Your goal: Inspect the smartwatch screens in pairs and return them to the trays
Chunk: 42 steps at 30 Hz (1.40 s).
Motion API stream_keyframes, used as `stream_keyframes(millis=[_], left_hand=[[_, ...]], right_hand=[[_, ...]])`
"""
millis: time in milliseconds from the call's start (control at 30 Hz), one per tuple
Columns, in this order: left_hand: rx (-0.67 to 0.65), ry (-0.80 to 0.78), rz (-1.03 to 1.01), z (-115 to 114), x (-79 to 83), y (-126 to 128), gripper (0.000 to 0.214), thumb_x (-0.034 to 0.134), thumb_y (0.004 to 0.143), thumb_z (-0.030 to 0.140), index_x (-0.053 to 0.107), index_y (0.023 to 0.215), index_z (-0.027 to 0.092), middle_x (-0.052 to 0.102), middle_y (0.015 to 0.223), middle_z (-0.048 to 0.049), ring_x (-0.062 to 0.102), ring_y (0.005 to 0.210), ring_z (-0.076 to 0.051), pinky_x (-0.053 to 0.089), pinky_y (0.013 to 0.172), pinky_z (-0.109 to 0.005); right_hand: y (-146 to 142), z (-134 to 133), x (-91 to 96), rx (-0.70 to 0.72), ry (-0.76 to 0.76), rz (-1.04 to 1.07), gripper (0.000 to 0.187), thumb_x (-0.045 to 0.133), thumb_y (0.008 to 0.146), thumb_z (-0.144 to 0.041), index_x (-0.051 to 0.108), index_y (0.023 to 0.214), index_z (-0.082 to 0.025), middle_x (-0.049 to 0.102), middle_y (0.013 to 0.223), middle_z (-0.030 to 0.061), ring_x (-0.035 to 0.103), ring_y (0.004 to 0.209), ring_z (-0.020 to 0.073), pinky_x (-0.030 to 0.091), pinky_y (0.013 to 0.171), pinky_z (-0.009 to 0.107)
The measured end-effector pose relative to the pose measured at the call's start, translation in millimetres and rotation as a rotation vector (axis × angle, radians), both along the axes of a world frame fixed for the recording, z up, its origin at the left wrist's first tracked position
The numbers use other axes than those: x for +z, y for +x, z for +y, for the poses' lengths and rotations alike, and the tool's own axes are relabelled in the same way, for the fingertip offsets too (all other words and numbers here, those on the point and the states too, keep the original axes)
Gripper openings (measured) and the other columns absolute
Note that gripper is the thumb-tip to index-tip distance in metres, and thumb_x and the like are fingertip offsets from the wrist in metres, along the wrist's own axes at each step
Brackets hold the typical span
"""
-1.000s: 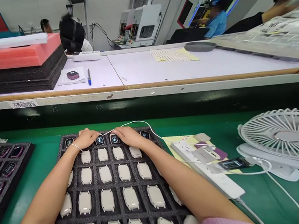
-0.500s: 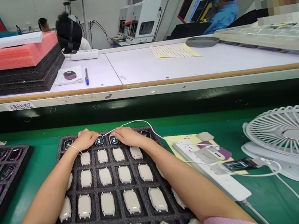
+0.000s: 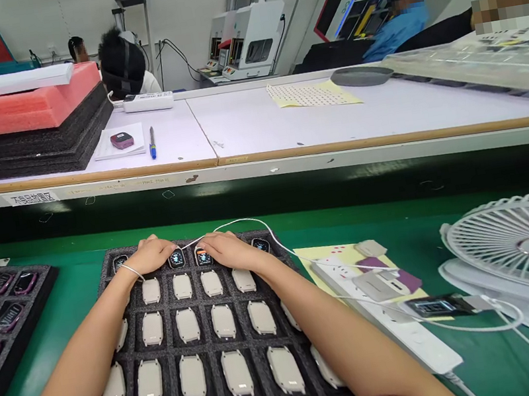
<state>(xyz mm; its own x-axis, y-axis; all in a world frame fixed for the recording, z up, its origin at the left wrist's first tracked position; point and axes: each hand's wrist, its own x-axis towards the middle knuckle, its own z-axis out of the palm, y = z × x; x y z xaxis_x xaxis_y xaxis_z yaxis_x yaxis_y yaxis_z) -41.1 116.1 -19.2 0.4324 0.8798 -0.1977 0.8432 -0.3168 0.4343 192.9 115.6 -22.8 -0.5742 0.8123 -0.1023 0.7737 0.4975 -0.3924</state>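
A dark foam tray [image 3: 164, 344] holds rows of pale smartwatches [image 3: 193, 378], mostly back side up. In its far row several watches have lit screens facing up. My left hand [image 3: 155, 252], with a white band on the wrist, has its closed fingers at the upper left edge of one lit smartwatch [image 3: 176, 258]. Just to the right, my right hand [image 3: 225, 250] is closed at another lit smartwatch [image 3: 203, 256], covering its upper right edge. A thin white cable [image 3: 242, 220] runs between the hands and off to the right. Some fingertips are hidden behind the hands.
At the left lies another foam tray [image 3: 50, 275] of purple-rimmed watches. To the right are a white power strip [image 3: 418, 341], a dark display device [image 3: 437, 307] with cables, and a white fan [image 3: 528, 250]. A raised shelf [image 3: 254, 132] crosses behind; people sit beyond it.
The screen under my right hand now shows an orange patch. Both hands remain at the same two watches. The camera view has shifted slightly, so the scene sits lower.
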Motion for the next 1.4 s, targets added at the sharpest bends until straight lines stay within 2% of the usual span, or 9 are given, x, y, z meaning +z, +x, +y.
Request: stream_keyframes(millis=[233,433,600,733,833,900,1033,1200,1400], left_hand=[[0.057,0.019,-0.101,1.4,-4.8,-2.1,0.033,0.046,0.093,0.040,0.077,0.094,0.028,0.079,0.103,-0.0009,0.058,0.102,-0.027,0.040,0.099,-0.041],[0.267,0.129,-0.274,-1.8,-12.4,7.1,0.022,0.061,0.084,0.032,0.078,0.093,0.023,0.079,0.092,-0.0022,0.069,0.083,-0.022,0.050,0.088,-0.034],[0.420,0.315,-0.420,-10.0,15.5,-10.4,0.028,0.056,0.087,0.031,0.075,0.102,0.017,0.077,0.105,-0.0085,0.070,0.096,-0.023,0.052,0.091,-0.034],[0.487,0.406,-0.475,-42.3,43.9,-61.9,0.039,0.054,0.088,0.040,0.071,0.113,0.016,0.075,0.111,-0.0102,0.069,0.101,-0.026,0.052,0.092,-0.037],[0.409,0.358,-0.343,-80.4,43.7,-95.1,0.035,0.056,0.087,0.047,0.074,0.101,0.020,0.077,0.105,-0.0077,0.068,0.101,-0.028,0.052,0.093,-0.039],[0.313,0.284,-0.209,-104.1,33.2,-104.0,0.031,0.053,0.089,0.045,0.073,0.094,0.022,0.077,0.102,-0.0068,0.068,0.100,-0.027,0.052,0.092,-0.039],[0.228,0.251,-0.120,-130.2,8.7,-100.8,0.023,0.052,0.088,0.036,0.070,0.085,0.023,0.074,0.099,-0.0071,0.065,0.100,-0.026,0.048,0.095,-0.041],[0.118,0.313,0.024,-125.1,0.4,-104.6,0.025,0.049,0.090,0.036,0.070,0.092,0.023,0.073,0.102,-0.0095,0.061,0.098,-0.029,0.045,0.092,-0.045],[-0.020,0.380,0.268,-100.7,12.3,-109.7,0.036,0.062,0.081,0.042,0.067,0.112,0.025,0.072,0.111,-0.0126,0.060,0.109,-0.037,0.046,0.090,-0.046]], right_hand=[[4.8,3.7,-7.7,-0.009,-0.017,0.090,0.033,0.038,0.104,-0.028,0.069,0.097,-0.020,0.072,0.109,0.0121,0.063,0.110,0.0296,0.044,0.092,0.042],[8.0,4.2,-11.2,-0.158,0.132,0.230,0.026,0.045,0.097,-0.016,0.068,0.108,-0.019,0.070,0.115,0.0125,0.063,0.111,0.0274,0.045,0.098,0.041],[20.5,-9.5,-5.8,-0.161,0.190,0.283,0.022,0.051,0.094,-0.020,0.071,0.104,-0.023,0.074,0.108,0.0080,0.069,0.103,0.0246,0.052,0.093,0.037],[59.5,-22.4,-13.1,-0.239,0.279,0.288,0.025,0.047,0.093,-0.017,0.070,0.099,-0.020,0.071,0.119,0.0141,0.061,0.122,0.0314,0.044,0.107,0.052],[95.2,-33.4,-22.9,-0.355,0.496,0.254,0.023,0.047,0.092,-0.020,0.069,0.096,-0.019,0.066,0.124,0.0180,0.055,0.130,0.0342,0.045,0.106,0.055],[112.4,-45.3,-25.1,-0.354,0.596,0.257,0.024,0.047,0.093,-0.024,0.070,0.098,-0.020,0.065,0.122,0.0185,0.060,0.121,0.0345,0.050,0.099,0.053],[125.9,-79.5,-15.4,-0.287,0.596,0.292,0.026,0.048,0.096,-0.034,0.072,0.101,-0.024,0.066,0.095,0.0121,0.067,0.092,0.0288,0.056,0.082,0.044],[127.8,-109.5,-6.6,-0.300,0.379,0.267,0.026,0.049,0.096,-0.033,0.071,0.106,-0.023,0.069,0.090,0.0097,0.067,0.088,0.0273,0.056,0.080,0.041],[125.7,-117.3,-17.9,-0.290,0.228,0.250,0.023,0.048,0.094,-0.027,0.070,0.094,-0.023,0.074,0.097,0.0105,0.069,0.094,0.0281,0.055,0.088,0.043]])
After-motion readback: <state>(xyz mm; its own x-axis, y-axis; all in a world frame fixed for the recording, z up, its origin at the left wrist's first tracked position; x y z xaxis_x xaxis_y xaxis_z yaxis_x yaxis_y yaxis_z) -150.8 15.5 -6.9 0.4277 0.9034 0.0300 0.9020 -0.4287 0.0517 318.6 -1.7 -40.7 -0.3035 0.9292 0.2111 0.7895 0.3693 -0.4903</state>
